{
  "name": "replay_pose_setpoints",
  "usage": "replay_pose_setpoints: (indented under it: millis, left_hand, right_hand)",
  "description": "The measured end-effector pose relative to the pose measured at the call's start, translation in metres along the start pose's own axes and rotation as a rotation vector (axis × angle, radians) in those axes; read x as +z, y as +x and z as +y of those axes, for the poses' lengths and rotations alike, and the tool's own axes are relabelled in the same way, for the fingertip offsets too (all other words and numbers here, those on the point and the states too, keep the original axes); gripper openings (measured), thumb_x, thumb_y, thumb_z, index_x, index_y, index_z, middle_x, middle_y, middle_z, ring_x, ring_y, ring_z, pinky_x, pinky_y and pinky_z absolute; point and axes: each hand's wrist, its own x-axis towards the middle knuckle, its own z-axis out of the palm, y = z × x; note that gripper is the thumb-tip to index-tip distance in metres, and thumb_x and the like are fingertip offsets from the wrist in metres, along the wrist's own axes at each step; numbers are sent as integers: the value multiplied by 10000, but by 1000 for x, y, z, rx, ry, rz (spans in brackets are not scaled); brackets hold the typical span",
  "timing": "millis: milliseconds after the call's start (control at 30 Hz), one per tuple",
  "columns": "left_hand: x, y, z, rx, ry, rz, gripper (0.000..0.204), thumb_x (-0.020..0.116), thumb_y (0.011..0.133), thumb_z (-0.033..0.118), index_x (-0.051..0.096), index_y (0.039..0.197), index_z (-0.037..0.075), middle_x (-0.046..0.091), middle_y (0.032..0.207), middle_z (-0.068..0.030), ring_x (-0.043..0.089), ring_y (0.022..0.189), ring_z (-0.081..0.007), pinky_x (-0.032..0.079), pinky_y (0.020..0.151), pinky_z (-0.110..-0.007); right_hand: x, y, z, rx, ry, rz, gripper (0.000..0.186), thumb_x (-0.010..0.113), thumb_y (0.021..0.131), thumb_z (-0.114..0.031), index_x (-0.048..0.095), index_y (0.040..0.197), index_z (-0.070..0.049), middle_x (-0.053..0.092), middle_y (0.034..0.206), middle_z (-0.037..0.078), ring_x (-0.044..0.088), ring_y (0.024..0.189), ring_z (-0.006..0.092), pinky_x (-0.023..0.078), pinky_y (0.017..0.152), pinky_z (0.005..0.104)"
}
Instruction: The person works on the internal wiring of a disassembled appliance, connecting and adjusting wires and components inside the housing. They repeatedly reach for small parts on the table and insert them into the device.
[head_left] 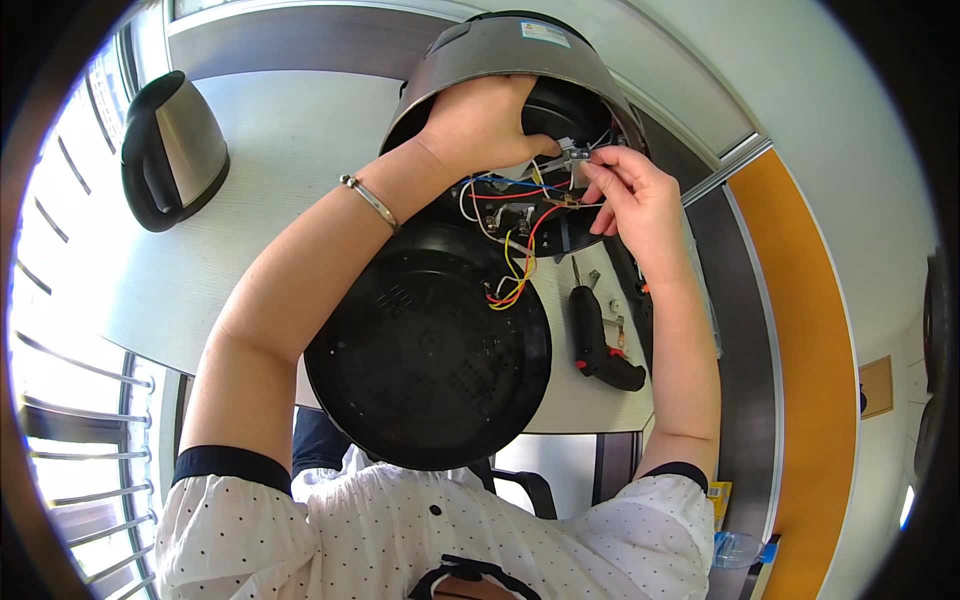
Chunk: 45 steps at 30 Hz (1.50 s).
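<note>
A grey-brown appliance housing (480, 52), which looks like a rice cooker's body, lies tipped with its open underside toward me. My left hand (485, 120) reaches inside it. The thumb stretches toward a small grey metal part (577, 156), while the other fingers are hidden. My right hand (632, 195) pinches that part between thumb and fingertips at the opening's right side. Red, white, blue and yellow wires (515, 270) run from inside the housing to a round black base cover (430, 365), which hangs partly over the table's front edge.
A black-handled cordless screwdriver (595, 340) lies right of the cover, with small metal pieces (613, 325) beside it. A steel kettle (180, 150) stands at the far left of the pale table (290, 110). Dark panels rise on the right, and a window with bars is at left.
</note>
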Motion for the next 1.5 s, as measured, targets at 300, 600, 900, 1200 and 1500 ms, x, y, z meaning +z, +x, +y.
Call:
replay_pose_setpoints:
  millis: [300, 600, 900, 1200, 1500]
  left_hand:
    - [-3, 1, 2, -32, 9, -66, 635, 797, 608, 423, 614, 1022, -23, 651, 946, -188, 630, 892, -348, 511, 795, -405]
    - [0, 0, 0, -28, 20, -31, 629, 815, 579, 449, 641, 949, -30, 656, 891, -187, 634, 845, -352, 509, 777, -401]
    - [-2, 0, 1, -40, 3, -43, 612, 820, 575, 426, 639, 948, -25, 653, 901, -189, 629, 859, -353, 504, 788, -403]
    - [-1, -1, 0, -19, 7, -3, 623, 824, 570, 424, 638, 950, -33, 652, 902, -189, 629, 858, -347, 504, 778, -400]
    - [-5, 0, 2, -43, 19, -75, 626, 793, 616, 433, 617, 1002, -27, 655, 916, -188, 638, 862, -345, 519, 772, -402]
  right_hand:
    - [11, 0, 2, -35, 101, 109, 89, 643, 871, -81, 670, 933, -22, 606, 626, 44, 515, 430, 72, 389, 390, 210]
    - [15, 1, 9, -108, 63, 145, 96, 651, 872, -87, 672, 943, -26, 600, 622, 30, 488, 442, 59, 394, 410, 209]
    - [15, 1, 15, -147, 75, 139, 104, 662, 860, -74, 690, 945, -22, 608, 642, 30, 495, 469, 55, 398, 426, 209]
    - [11, -3, 23, -222, 109, 83, 96, 652, 852, -20, 696, 936, -5, 627, 706, 35, 523, 520, 59, 410, 465, 198]
    - [4, -6, 31, -389, 108, 42, 113, 647, 842, 14, 694, 942, -9, 612, 722, 35, 534, 535, 69, 411, 482, 192]
